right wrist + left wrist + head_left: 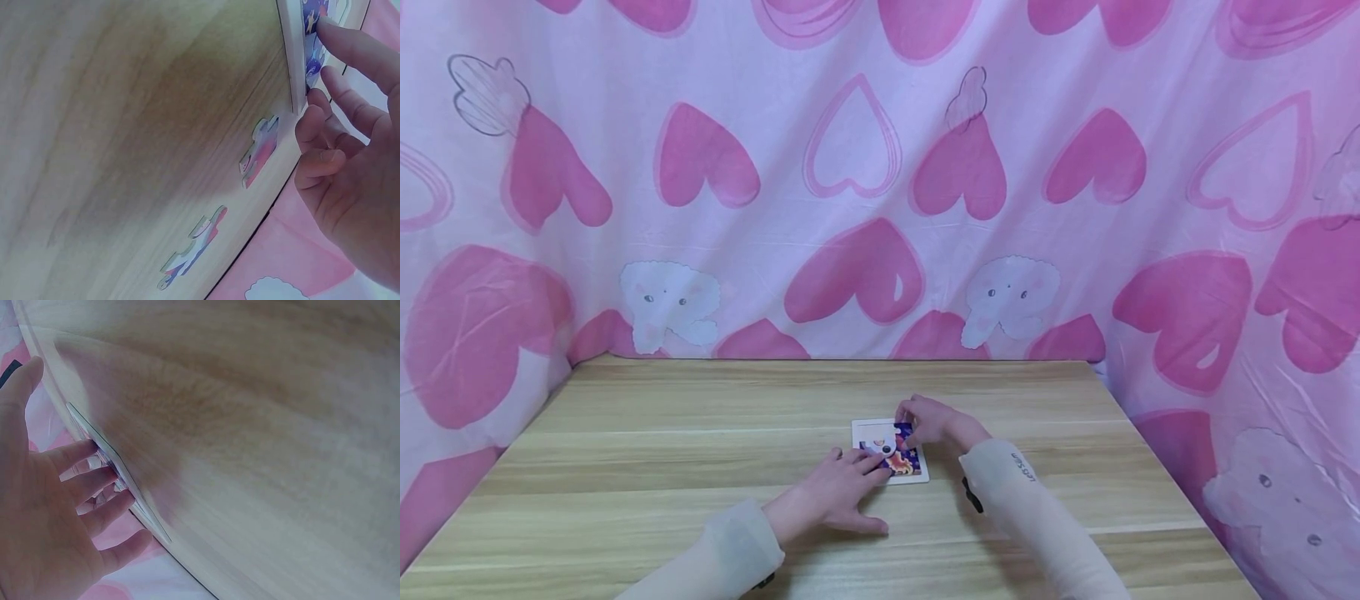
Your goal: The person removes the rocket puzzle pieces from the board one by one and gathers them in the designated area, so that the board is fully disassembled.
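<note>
A small jigsaw puzzle (912, 460) lies on the wooden table, its white frame round a purple, white and orange picture. The frame's upper left part is pale and bare. My left hand (848, 485) lies palm down from the near left, fingertips resting on the puzzle, thumb apart on the near side; the left wrist view shows those fingers (109, 515) over the board's edge. At the far right corner my right hand (931, 419) touches the picture with its fingertips. Its other fingers (322, 164) are bent in the right wrist view, with no piece showing between them.
Two loose puzzle pieces (261, 151) lie on the table beside the board in the right wrist view; in the head view they are hidden. A pink heart-patterned curtain (857, 167) hangs behind the table (700, 417) and along both sides.
</note>
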Available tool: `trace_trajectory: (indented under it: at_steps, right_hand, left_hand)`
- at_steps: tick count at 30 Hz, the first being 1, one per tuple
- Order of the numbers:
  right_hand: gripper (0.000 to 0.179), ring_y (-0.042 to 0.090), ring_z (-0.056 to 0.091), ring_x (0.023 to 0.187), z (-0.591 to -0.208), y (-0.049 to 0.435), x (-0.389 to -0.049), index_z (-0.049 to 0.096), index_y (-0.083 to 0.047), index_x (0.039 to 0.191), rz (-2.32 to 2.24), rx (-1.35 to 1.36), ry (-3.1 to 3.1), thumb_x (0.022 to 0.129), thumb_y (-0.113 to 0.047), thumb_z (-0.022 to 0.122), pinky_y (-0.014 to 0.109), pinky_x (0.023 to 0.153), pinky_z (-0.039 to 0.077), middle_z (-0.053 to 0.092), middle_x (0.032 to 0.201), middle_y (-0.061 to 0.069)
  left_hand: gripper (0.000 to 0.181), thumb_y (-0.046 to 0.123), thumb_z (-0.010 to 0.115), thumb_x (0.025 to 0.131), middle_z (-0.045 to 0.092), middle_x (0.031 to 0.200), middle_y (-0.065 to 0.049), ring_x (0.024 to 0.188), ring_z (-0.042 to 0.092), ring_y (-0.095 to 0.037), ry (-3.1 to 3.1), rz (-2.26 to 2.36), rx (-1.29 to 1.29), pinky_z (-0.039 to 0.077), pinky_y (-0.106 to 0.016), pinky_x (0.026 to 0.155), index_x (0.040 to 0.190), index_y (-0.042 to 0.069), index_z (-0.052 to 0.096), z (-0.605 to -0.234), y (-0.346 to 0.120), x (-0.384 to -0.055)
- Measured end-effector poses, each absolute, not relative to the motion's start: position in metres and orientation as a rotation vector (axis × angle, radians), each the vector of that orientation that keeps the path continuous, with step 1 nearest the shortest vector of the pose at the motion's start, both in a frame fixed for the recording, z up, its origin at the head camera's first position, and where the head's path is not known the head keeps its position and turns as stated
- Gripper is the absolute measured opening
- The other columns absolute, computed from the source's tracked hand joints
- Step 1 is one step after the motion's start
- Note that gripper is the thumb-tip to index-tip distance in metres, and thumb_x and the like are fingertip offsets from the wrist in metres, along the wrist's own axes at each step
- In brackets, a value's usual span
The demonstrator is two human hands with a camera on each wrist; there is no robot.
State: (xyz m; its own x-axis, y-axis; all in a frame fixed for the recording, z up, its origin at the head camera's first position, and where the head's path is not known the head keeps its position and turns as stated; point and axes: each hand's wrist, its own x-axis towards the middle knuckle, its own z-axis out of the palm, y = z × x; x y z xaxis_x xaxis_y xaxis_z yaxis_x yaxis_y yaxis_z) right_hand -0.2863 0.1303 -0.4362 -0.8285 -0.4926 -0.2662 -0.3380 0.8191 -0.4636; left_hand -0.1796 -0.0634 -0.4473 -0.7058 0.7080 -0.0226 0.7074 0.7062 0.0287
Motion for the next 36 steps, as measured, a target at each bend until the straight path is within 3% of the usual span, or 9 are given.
trace_trajectory:
  at_steps: [9, 23, 36]
  right_hand:
    - [0.036, 0.015, 0.047, 0.082, -0.435, 0.13, -0.287, 0.053, -0.012, 0.099, -0.611, -0.631, 2.619, 0.069, -0.011, 0.074, 0.033, 0.078, 0.041, 0.049, 0.09, -0.001]
    - [0.035, 0.014, 0.047, 0.08, -0.443, 0.138, -0.291, 0.053, -0.018, 0.096, -0.635, -0.757, 2.635, 0.069, -0.015, 0.075, 0.032, 0.074, 0.041, 0.047, 0.093, -0.001]
    - [0.027, 0.017, 0.051, 0.07, -0.446, 0.151, -0.29, 0.052, -0.015, 0.101, -0.871, -0.805, 2.51, 0.08, 0.001, 0.058, 0.03, 0.059, 0.045, 0.052, 0.081, 0.003]
  left_hand:
    - [0.078, 0.071, 0.043, 0.073, 0.037, 0.135, -0.006, 0.12, 0.034, -0.028, 2.873, 0.033, 1.199, 0.03, -0.054, 0.09, 0.131, 0.019, 0.044, -0.447, -0.063, -0.18]
    - [0.078, 0.072, 0.042, 0.073, 0.036, 0.136, -0.005, 0.121, 0.034, -0.028, 2.863, 0.017, 1.186, 0.03, -0.054, 0.091, 0.131, 0.02, 0.043, -0.448, -0.063, -0.18]
    - [0.079, 0.073, 0.04, 0.072, 0.036, 0.136, -0.004, 0.121, 0.034, -0.027, 2.863, 0.003, 1.175, 0.03, -0.053, 0.091, 0.131, 0.021, 0.043, -0.45, -0.062, -0.181]
